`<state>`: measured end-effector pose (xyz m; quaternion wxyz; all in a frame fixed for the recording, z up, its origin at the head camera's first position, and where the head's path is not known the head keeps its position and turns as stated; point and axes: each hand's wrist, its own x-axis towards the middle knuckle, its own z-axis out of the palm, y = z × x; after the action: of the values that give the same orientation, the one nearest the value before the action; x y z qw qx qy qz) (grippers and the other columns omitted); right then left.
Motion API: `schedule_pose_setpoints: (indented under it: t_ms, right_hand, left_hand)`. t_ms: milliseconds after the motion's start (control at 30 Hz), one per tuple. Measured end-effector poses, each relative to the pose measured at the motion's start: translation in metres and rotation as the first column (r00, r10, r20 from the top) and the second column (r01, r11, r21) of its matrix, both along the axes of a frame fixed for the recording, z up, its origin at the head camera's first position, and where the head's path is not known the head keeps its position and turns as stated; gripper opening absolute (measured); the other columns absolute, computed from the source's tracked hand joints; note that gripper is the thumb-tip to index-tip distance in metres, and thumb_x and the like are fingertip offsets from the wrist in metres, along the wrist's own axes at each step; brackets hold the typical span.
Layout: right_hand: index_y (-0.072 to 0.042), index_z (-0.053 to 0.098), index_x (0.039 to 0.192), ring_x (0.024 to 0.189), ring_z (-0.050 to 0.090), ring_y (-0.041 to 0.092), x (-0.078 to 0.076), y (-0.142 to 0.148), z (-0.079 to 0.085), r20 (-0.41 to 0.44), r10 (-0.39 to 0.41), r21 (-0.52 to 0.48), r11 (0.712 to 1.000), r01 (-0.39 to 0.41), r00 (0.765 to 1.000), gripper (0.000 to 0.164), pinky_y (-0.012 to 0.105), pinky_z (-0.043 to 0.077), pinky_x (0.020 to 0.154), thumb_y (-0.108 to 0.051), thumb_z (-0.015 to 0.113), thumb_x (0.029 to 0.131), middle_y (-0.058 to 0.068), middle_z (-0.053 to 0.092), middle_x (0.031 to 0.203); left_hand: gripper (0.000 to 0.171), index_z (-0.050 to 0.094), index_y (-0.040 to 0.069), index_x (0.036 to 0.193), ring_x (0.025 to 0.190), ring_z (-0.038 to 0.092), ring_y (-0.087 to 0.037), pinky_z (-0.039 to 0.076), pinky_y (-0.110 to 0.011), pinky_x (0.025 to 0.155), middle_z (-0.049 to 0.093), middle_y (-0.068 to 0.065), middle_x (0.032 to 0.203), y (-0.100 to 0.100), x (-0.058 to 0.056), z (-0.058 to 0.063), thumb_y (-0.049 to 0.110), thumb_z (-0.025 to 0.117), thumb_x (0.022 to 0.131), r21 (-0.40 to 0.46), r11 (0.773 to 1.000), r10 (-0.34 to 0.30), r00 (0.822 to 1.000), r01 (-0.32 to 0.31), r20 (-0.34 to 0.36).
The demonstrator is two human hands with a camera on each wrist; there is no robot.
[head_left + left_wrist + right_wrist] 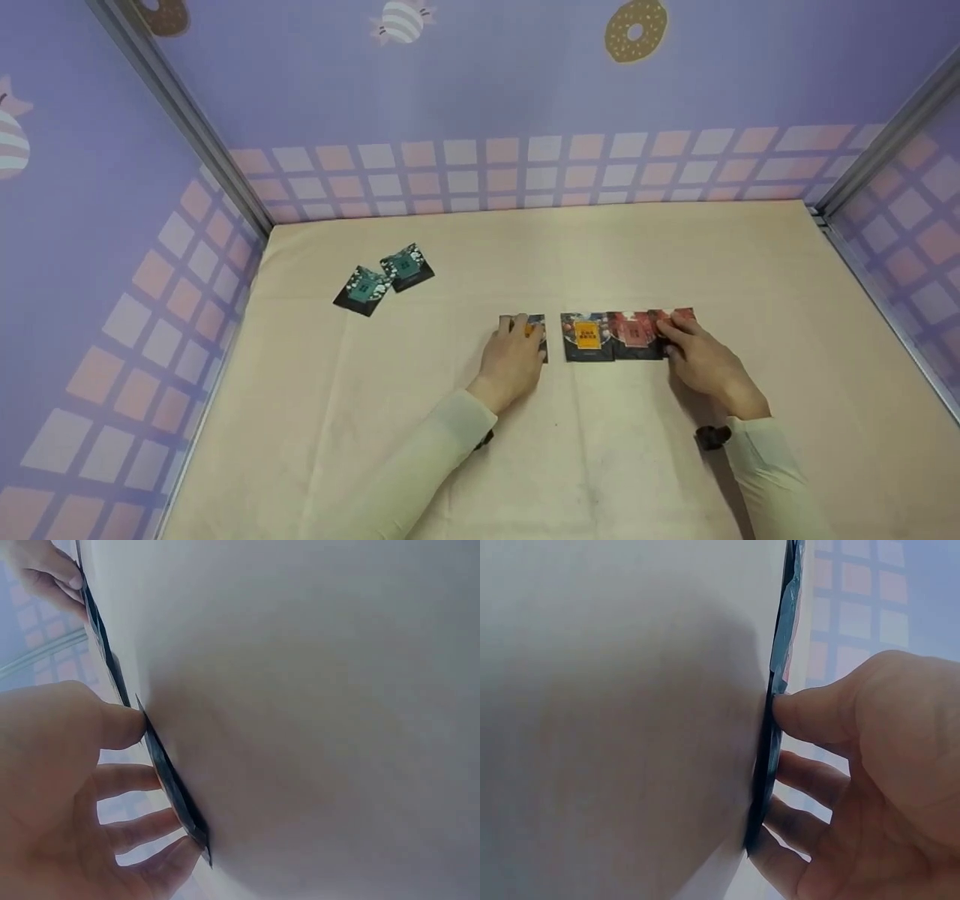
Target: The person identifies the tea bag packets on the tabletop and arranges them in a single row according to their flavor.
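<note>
My left hand point(514, 356) lies over a small black sachet with an orange label point(535, 330), thumb and fingertips spread on its top. In the left wrist view that sachet point(174, 784) shows edge-on under the fingertips, one corner tipped slightly up. My right hand point(705, 361) rests its fingertips on a red-patterned sachet point(679, 315) at the right end of a row. Next to it in the row lie another sachet with a red label point(636, 335) and one with an orange label point(589, 337). A narrow gap separates the left hand's sachet from this row.
Two sachets with green labels, one point(363, 290) lower and one point(407, 267) higher, lie at the back left with corners meeting. A cream cloth point(300, 405) covers the table. Purple patterned walls point(517, 82) enclose the back and sides, with metal posts point(187, 112) at the corners.
</note>
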<state>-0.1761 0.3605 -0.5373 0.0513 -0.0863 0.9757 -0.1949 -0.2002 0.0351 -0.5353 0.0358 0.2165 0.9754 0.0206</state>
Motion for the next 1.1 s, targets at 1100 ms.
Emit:
schedule_pose_setpoints:
  t_ms: [1100]
  right_hand:
    - [0.004, 0.044, 0.159, 0.147, 0.04, 0.06, -0.001, 0.002, 0.0, 0.013, -0.002, -0.002, 1.0, 0.002, 1.0, 0.052, 0.072, 0.043, 0.11, -0.011, 0.051, 0.109, 0.034, 0.034, 0.165]
  left_hand:
    - [0.053, 0.058, 0.013, 0.153, 0.136, 0.056, -0.034, 0.054, -0.041, 0.11, 0.056, -0.015, 0.149, 0.025, -0.004, 0.003, 0.045, 0.05, 0.112, -0.04, 0.998, -0.044, 0.998, 0.042, -0.049]
